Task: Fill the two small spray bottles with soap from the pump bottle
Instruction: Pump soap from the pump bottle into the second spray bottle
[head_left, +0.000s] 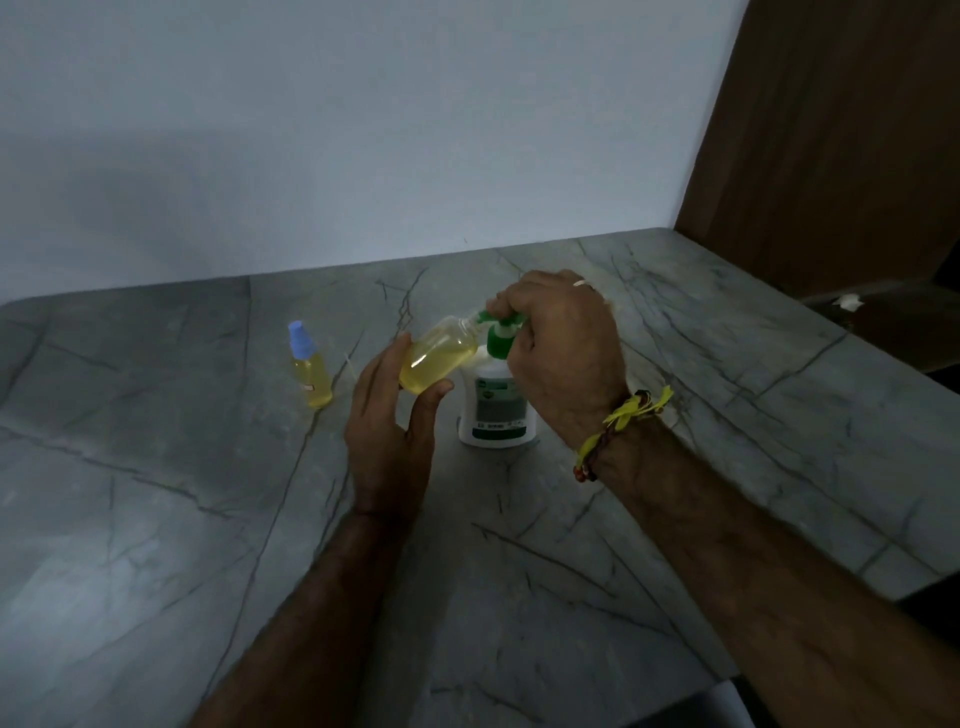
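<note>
The pump bottle (496, 410), white plastic with a green label and green pump head, stands upright near the middle of the worktop (727, 364). Our right hand (558, 353) curls over the pump head, fingers pressing on it. Our left hand (387, 426) grips a small, clear, rounded spray bottle (436, 361), uncapped and tilted, its long axis running up and right so its neck meets the green nozzle; it holds yellow liquid nearly to the shoulder. Towards the worktop's left edge we see a second spray bottle (310, 366) standing upright, blue-capped, filled with the same yellow liquid. The worktop is smooth grey stone with dark veins.
</note>
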